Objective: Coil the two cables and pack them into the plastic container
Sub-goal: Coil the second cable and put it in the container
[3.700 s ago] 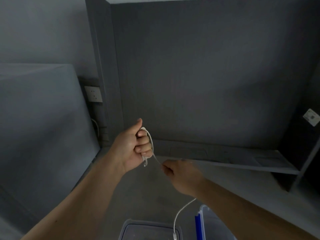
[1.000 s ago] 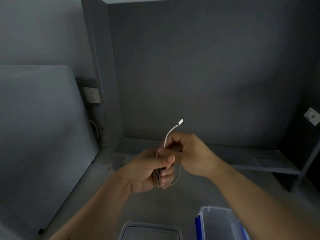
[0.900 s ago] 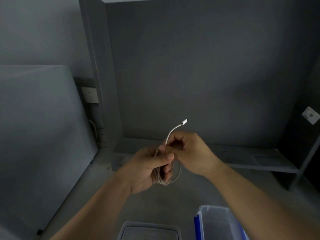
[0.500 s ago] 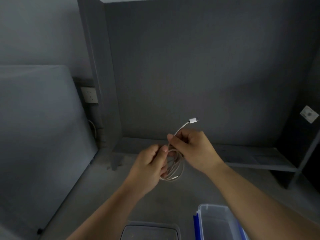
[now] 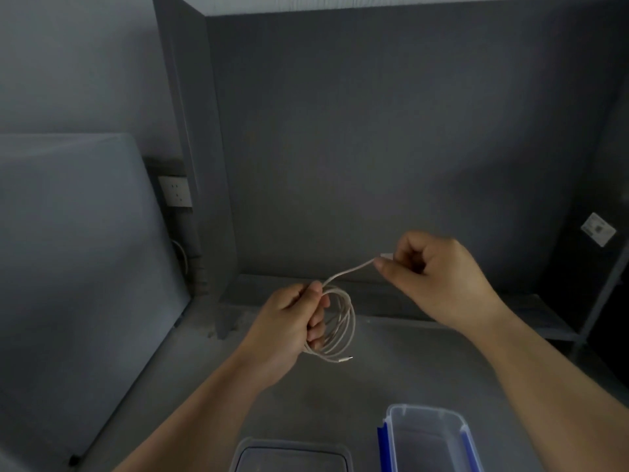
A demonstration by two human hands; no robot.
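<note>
While the left hand [image 5: 289, 321] is closing its fingers round the top of the white cable [image 5: 340, 330], the loops are hanging down in a ring just to the right of that fist. The loose end is running up & to the right, straight to the right hand [image 5: 432, 270], which is pinching the plug between thumb & pointer w/ the other fingers curled in. So the free bit is lying on a slant between both hands, and the right hand is nearer the end. I think that end is going round the ring next, prob. to tie it off. The other tip is poking out at the bottom of the ring.

The plastic container [image 5: 429, 441] is sitting open, low & a bit right, w/ blue clips. Its lid [image 5: 292, 459] is lying just left of it. Both are on a gray floor [image 5: 391, 376]. Gray wall panels [image 5: 391, 137] are standing behind, a wall socket [image 5: 175, 195] is on the left. Only one cable is showing; cannot tell where the 2nd is.
</note>
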